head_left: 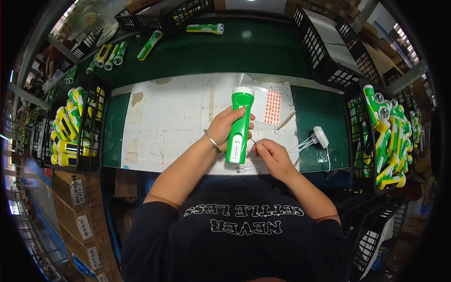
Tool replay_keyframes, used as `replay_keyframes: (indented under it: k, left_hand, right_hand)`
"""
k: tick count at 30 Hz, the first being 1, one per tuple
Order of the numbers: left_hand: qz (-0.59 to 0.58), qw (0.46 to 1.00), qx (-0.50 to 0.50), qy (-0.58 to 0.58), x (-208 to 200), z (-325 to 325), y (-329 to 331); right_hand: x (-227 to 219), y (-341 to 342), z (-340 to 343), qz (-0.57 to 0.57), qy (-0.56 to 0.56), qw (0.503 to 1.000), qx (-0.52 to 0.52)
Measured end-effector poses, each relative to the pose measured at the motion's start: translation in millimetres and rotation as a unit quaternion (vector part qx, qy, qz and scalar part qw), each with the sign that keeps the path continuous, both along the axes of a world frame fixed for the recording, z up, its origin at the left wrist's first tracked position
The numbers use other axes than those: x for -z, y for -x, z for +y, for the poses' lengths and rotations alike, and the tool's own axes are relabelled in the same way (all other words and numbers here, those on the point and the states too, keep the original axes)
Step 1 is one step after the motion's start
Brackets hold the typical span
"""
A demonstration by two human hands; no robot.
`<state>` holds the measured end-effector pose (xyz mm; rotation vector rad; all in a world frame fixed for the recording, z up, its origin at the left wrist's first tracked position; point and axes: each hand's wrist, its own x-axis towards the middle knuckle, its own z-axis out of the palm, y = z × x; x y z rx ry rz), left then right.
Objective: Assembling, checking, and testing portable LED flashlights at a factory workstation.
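My left hand [228, 126] is wrapped round a green flashlight [241, 120] with a white head, held upright over the work sheet with its head pointing away from me. A white slider panel shows on its lower body. Close to the flashlight's lower right side, my right hand [276, 160] is closed in a pinch on what looks like a thin cable [252, 144], its end partly hidden. White cables [303, 144] run from a white plug-in charger [320, 137] on the right toward and beneath that hand.
A red-and-white sticker sheet [273, 107] lies on the white work sheet [169, 108]. Black crates of flashlights stand left [94, 162] and right [356, 136]. Loose flashlights [150, 45] lie on the green table [263, 51]. Another black crate [345, 75] sits far right.
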<state>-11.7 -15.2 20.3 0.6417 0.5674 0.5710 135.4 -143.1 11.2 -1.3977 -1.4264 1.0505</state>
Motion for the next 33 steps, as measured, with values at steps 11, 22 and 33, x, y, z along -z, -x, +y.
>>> replay_keyframes:
  k: [11,22,33]
  left_hand:
    - [0.069,0.986,-0.025,-0.152,-0.8,-9.9,-5.9]
    - [0.032,0.995,-0.043,-0.083,13.1,3.9,6.2]
    - [-0.045,0.998,0.011,-0.048,2.8,-7.3,19.6]
  right_hand:
    - [-40.6,7.3,25.9,-0.478,-0.238,0.845,-0.010]
    - [-36.3,22.3,3.6,-0.330,-0.260,0.893,-0.160]
    - [-12.8,10.7,40.7,0.046,-0.027,0.997,0.054]
